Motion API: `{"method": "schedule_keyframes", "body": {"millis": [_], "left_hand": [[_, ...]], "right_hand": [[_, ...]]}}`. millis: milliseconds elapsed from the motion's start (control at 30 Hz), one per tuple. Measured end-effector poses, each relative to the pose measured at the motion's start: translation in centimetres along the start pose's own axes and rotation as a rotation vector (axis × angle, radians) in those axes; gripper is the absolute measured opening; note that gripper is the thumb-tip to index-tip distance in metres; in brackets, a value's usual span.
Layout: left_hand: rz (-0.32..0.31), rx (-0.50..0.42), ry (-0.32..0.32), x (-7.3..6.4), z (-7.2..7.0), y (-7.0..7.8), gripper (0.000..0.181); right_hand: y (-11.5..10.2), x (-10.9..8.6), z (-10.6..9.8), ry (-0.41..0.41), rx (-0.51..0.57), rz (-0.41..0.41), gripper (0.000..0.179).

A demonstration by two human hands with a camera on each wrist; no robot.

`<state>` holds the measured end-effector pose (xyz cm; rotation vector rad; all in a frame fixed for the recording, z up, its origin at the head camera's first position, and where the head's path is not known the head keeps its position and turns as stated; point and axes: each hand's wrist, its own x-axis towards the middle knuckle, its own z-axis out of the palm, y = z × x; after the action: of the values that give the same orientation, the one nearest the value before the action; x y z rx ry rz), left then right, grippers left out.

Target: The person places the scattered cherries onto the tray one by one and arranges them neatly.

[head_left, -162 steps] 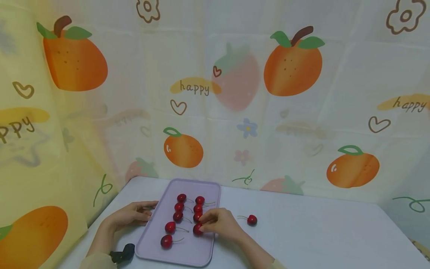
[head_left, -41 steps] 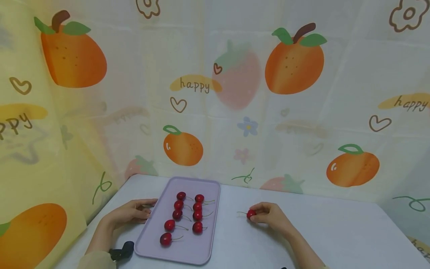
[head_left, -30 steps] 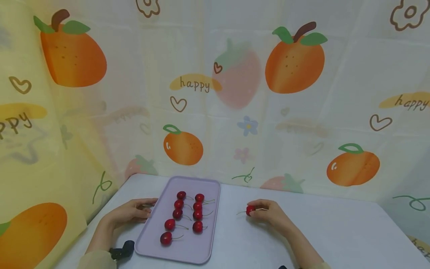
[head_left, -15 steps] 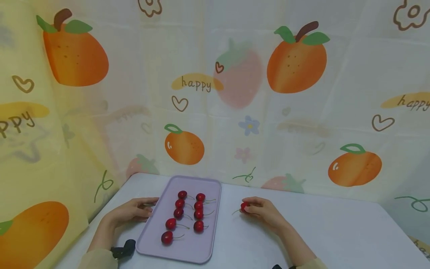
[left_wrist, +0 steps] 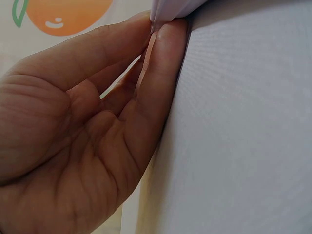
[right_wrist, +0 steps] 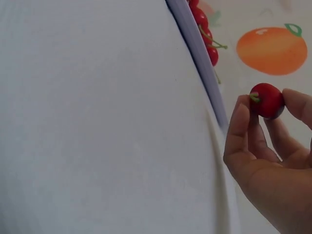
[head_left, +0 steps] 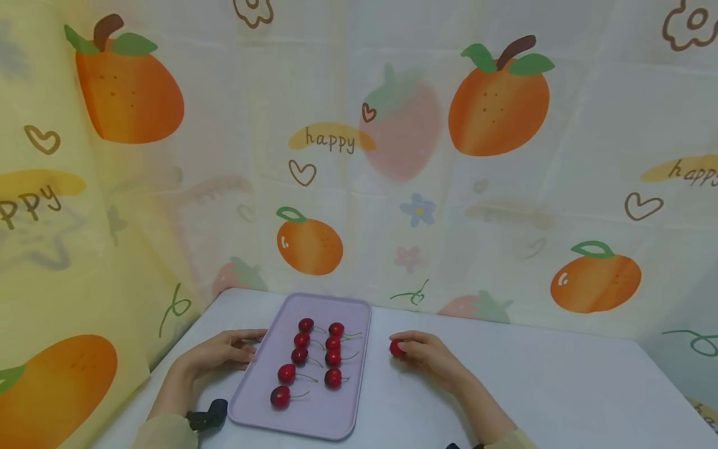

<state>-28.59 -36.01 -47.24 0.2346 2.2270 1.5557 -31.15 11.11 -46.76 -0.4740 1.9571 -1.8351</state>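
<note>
My right hand (head_left: 432, 358) pinches a red cherry (right_wrist: 265, 101) between thumb and fingertips, to the right of the tray. The short visible part of its green stem points toward the camera in the right wrist view. On the left, my left hand (head_left: 219, 352) lies beside the lilac tray (head_left: 320, 424), its thumb and index fingertips touching the tray's left rim. On the tray lie two columns of cherries with stems: a left column (head_left: 287, 373) and a right column (head_left: 333, 357). In the left wrist view, the hand's fingertips (left_wrist: 168, 36) meet the tray's edge.
A white table (head_left: 505, 386) surrounds the tray. Behind and at the left hangs a fruit-printed curtain (head_left: 370, 224). A black wrist device (head_left: 209, 415) sits at the left sleeve, close to the tray's near-left corner.
The right hand has gone from the tray to a lone cherry on the table, taken hold of it, and carried it left toward the tray. The left hand and tray stay put.
</note>
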Motion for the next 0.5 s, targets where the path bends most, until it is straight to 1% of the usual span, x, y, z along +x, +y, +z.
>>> {"method": "schedule_keyframes", "body": {"millis": [133,367,500], "left_hand": [[-0.002,0.004,0.007,0.0,0.1,0.1,0.067],[0.009,0.003,-0.001,0.0,0.0,0.0,0.067],[0.009,0.0,-0.001,0.0,-0.1,-0.1,0.066]], "right_hand": [[0.1,0.3,0.6,-0.053,0.006,-0.006,0.05],[-0.2,0.5,1.5,-0.103,0.037,-0.005,0.039],[-0.5,0.6,2.3,-0.145,0.039,-0.009,0.041]]}}
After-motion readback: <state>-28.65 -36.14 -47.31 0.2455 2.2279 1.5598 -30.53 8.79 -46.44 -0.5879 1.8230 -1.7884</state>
